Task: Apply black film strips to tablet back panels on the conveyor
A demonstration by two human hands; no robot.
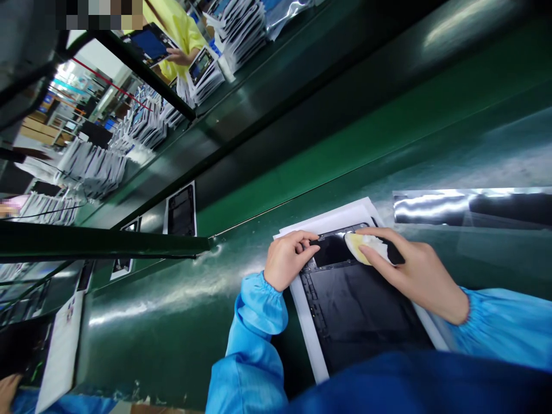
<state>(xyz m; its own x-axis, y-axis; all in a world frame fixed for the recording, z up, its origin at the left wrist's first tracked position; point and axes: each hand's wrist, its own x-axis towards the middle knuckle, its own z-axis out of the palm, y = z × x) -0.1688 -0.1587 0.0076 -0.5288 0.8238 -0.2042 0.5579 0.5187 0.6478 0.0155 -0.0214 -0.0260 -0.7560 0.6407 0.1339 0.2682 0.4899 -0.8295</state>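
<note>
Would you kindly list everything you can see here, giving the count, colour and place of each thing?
bench: one, dark green, running across the view
panel: one, black, under the hands
sheet: one, white, under the panel
wipe: one, yellow and white, on the panel
other panels: two, black on white, further along the bench
packet stacks: several, white, upper left
silver strip: one, silver and black, beyond the sheet
co-worker's hand: one, yellow sleeve, top
left hand: one, blue sleeve, on the panel's edge
right hand: one, blue sleeve, holding the wipe
</note>
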